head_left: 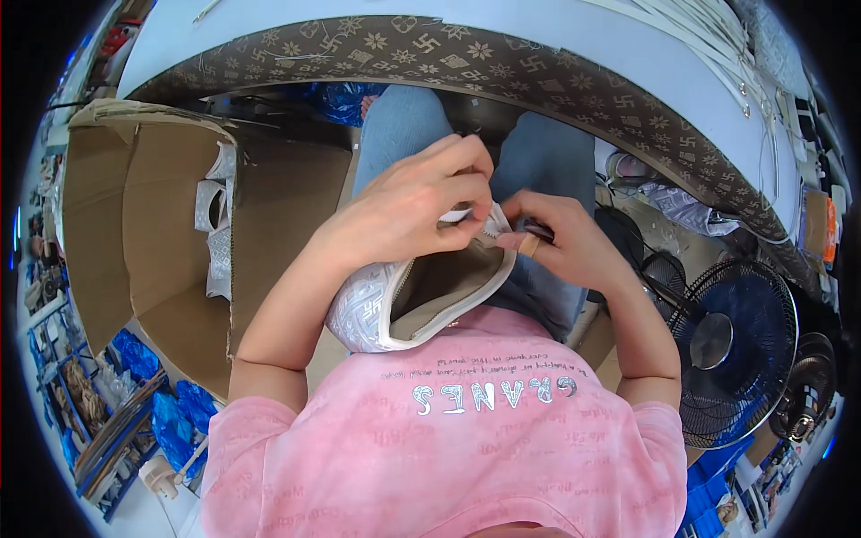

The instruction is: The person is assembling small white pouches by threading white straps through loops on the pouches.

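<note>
Patterned pouch held over the lap, at a brown-edged worktable (538,72).
The silver woven pouch (377,309) is pinched at its open zipper by the left hand (408,211) and right hand (560,242); a cardboard box (134,224) and black fan (731,350) are seen beside.

The pouch (372,309) is pale silver-white with a woven geometric pattern, its lining tan. The tabletop (628,54) is light blue, edged by brown fabric (502,63) with beige motifs. The box (161,233) is plain brown; the fan (731,350), black.
</note>
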A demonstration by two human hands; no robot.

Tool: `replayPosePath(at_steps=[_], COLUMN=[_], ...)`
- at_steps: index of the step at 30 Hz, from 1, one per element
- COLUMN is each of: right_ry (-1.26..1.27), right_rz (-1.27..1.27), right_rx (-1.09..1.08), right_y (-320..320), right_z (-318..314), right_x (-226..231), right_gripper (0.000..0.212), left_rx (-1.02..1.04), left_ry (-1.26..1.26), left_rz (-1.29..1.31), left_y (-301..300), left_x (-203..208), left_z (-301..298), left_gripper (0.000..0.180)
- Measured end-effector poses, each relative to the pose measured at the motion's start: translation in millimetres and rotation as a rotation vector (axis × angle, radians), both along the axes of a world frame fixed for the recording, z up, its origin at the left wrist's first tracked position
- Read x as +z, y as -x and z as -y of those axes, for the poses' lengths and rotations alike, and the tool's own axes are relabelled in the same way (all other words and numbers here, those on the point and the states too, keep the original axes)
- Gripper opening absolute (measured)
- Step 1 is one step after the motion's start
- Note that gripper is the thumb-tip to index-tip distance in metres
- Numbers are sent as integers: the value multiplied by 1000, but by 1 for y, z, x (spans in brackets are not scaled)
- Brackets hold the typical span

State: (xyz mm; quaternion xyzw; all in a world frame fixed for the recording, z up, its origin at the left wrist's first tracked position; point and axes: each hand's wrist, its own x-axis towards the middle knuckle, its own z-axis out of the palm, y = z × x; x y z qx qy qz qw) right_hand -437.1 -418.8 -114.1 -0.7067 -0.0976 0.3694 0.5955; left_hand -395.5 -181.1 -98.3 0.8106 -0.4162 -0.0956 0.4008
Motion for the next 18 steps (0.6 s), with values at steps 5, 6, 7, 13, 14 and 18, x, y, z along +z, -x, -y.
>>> replayPosePath(at_steps=[5,6,7,13,14,18], right_ry=[474,521,567,611,639,445], right_rz=[867,944,1020,1116,1137,967], right_rx=[99,135,172,308,349,197], right_y=[0,-2,-3,-2,-3,-14], right_z=[2,1,1,-7,-8,-5], right_x=[29,33,34,37,39,24], right_gripper=[25,27,29,25,24,21], left_rx=[42,43,46,45,50,293], left_ry=[111,101,91,107,114,374], left_rz=[20,53,83,98,96,-46], left_y=[8,8,7,5,6,5], left_x=[-5,-5,-6,-7,-6,-3], left_z=[-1,-1,-1,-2,-3,-1], left_gripper=[19,20,21,21,22,20])
